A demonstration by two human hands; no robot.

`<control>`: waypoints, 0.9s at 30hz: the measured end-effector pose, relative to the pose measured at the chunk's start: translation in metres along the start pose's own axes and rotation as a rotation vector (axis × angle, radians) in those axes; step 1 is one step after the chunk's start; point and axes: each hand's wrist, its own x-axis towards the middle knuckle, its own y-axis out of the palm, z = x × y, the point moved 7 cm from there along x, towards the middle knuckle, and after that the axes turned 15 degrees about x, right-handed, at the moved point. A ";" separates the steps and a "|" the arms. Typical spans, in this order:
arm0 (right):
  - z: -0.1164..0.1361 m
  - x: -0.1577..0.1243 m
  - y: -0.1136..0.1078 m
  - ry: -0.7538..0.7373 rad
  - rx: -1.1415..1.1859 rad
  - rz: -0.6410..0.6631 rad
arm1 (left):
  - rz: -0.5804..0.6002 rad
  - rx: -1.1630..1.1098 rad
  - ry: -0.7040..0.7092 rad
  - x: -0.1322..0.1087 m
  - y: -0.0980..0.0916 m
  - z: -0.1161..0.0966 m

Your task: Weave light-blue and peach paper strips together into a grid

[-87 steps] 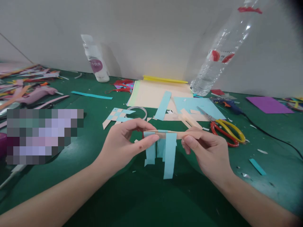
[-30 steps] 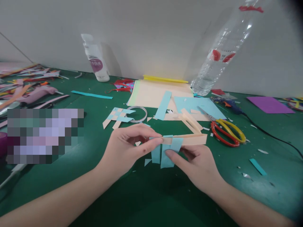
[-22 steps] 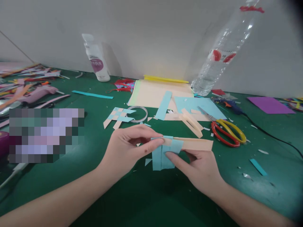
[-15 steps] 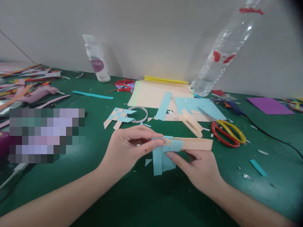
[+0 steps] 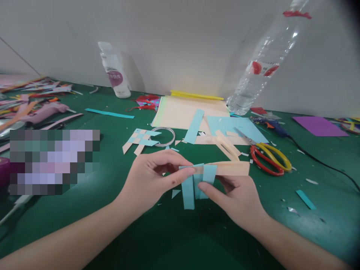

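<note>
— What sits over the green bench (image 5: 84,225)?
— Both hands, held just above it; the left hand (image 5: 152,180) has its grip pinched on the peach strip (image 5: 233,168) at its left end; the right hand (image 5: 239,202) has its grip clamped on the blue strips (image 5: 188,195) (thumb in front).
— Where do those hang?
— Folded over the peach strip, dangling between the hands; scissors (image 5: 270,159) lie nearby.

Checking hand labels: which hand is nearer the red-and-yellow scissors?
Right. The right hand sits just left of the scissors; the left hand is farther left, beyond the paper strips.
</note>
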 end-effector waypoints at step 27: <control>0.005 0.000 0.001 -0.015 0.016 -0.086 | 0.013 -0.033 0.014 -0.003 -0.001 0.000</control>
